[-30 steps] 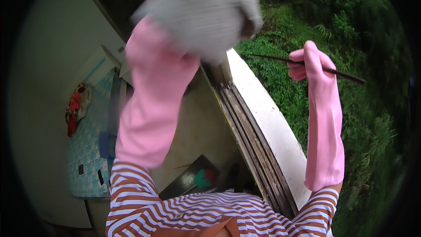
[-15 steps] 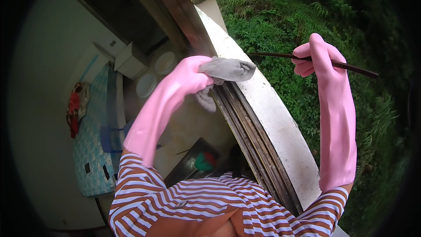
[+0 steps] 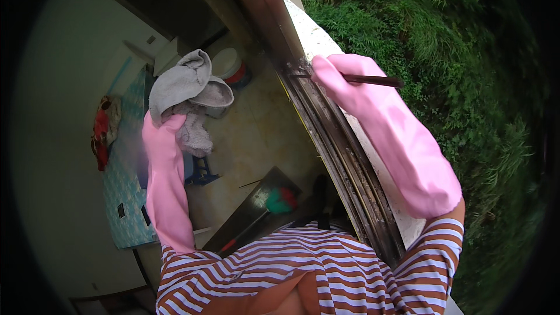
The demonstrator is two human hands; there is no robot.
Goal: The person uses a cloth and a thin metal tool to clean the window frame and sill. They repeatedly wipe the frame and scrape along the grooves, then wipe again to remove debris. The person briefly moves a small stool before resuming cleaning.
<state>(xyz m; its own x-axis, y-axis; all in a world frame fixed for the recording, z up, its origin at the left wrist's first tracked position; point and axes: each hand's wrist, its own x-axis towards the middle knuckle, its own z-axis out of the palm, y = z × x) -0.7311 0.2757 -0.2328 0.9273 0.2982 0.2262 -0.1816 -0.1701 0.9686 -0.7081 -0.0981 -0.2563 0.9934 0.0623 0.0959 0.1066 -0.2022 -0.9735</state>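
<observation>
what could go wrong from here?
1. The thin dark stick could slip from the right grip and fall past the white ledge into the greenery.
2. Its tip, at the grooved track, might skid or snag.
3. The bunched grey cloth has loose folds; it might slide from the left grip.

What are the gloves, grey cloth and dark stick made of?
Gloves: probably rubber or similar, smooth with a soft sheen and creases. Cloth: likely towelling, matt and fuzzy; fibre unclear. Stick: wood or plastic, I can't tell; dark, slightly glossy.
</observation>
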